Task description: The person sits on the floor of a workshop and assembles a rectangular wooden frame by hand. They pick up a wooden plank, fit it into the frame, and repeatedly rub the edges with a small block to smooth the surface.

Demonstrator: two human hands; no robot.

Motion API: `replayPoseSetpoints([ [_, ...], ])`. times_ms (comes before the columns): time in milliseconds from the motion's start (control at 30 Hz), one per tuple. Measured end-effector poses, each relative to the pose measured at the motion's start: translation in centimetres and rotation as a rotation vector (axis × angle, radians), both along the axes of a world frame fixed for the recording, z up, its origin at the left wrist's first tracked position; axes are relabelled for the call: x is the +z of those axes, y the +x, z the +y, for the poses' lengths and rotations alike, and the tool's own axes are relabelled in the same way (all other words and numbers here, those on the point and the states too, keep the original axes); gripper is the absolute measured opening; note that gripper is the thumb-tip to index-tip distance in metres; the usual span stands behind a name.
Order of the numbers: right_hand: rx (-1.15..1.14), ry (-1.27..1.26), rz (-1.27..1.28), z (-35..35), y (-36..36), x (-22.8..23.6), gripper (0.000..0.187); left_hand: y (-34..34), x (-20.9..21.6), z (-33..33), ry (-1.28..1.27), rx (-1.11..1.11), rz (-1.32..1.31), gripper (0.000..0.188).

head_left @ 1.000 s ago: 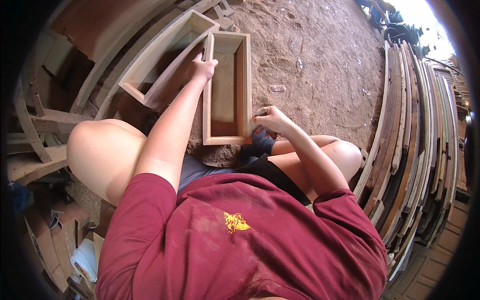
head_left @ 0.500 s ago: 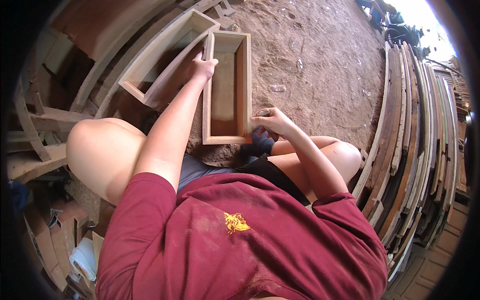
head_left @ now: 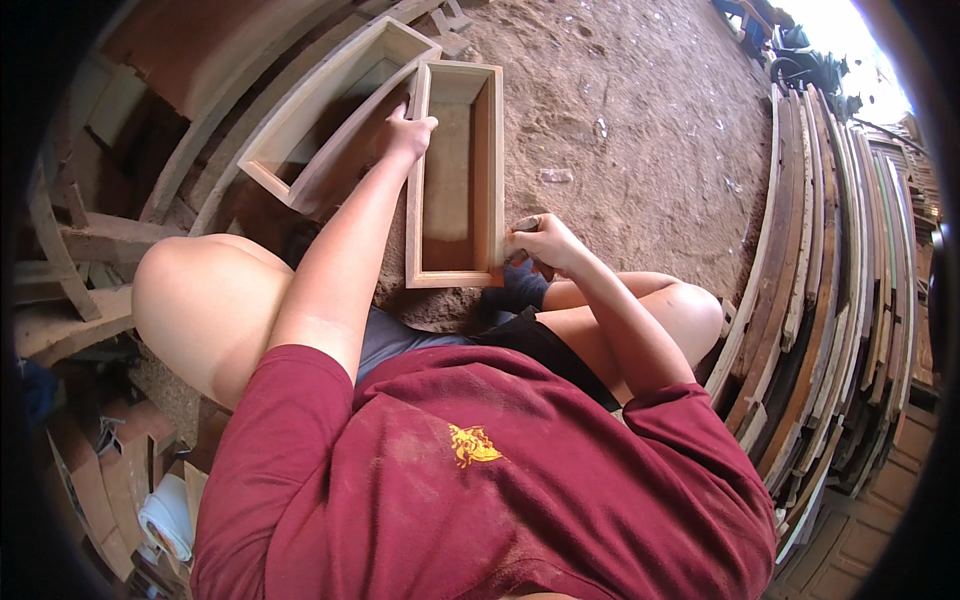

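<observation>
In front of me an open wooden drawer box (head_left: 498, 170) stands lengthwise on sandy ground. My left hand (head_left: 407, 138) grips the top edge of its left wall, thumb over the rim. My right hand (head_left: 545, 245) is closed at the outer side of the right wall, close to the near corner. Between its fingers is a small thin brownish piece (head_left: 524, 225), mostly hidden, its kind unclear. A second wooden drawer box (head_left: 265, 184) lies tilted to the left, its far end close against the first.
Long wooden boards (head_left: 800, 290) stand stacked along the right side. Curved-looking wooden frames (head_left: 110, 235) and offcuts (head_left: 125, 470) crowd the left. A small pale scrap (head_left: 556, 175) lies on the sandy ground (head_left: 650, 130). My bent legs flank the box.
My right hand has shifted very slightly along the right wall, and its fingers have turned a little. The box has moved barely to the right; my left hand keeps its grip.
</observation>
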State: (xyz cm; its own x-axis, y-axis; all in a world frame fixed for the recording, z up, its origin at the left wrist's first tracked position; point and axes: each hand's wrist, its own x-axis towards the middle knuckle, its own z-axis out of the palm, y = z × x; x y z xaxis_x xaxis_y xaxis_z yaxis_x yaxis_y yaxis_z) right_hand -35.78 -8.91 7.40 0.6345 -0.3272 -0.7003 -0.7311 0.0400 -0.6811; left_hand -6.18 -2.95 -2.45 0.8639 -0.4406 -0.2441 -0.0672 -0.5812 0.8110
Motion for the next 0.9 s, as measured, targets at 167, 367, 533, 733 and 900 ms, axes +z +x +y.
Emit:
replayPoseSetpoints([
  [167, 0.010, 0.020, 0.007, 0.0, 0.0, 0.4, 0.020, 0.3, -0.4, 0.1, -0.018, -0.006, 0.005, 0.085],
  [367, 0.076, -0.078, -0.053, -0.6, 0.4, 0.1, 0.024, 0.6, -1.1, -0.1, -0.032, -0.015, 0.013, 0.083],
  [533, 0.017, -0.471, -0.208, -2.4, 0.2, -3.8, 0.030, 1.4, -2.5, -0.6, -0.040, -0.078, 0.120, 0.080],
  [733, -0.172, -0.122, -0.280, -2.6, 0.6, -4.7, 0.020, 0.0, -0.3, -0.1, -0.025, -0.001, 0.017, 0.081],
  [900, -0.068, -0.182, -0.201, -0.9, 2.7, -1.2, 0.014, -1.6, 6.0, 2.0, 0.094, -0.056, 0.079, 0.080],
])
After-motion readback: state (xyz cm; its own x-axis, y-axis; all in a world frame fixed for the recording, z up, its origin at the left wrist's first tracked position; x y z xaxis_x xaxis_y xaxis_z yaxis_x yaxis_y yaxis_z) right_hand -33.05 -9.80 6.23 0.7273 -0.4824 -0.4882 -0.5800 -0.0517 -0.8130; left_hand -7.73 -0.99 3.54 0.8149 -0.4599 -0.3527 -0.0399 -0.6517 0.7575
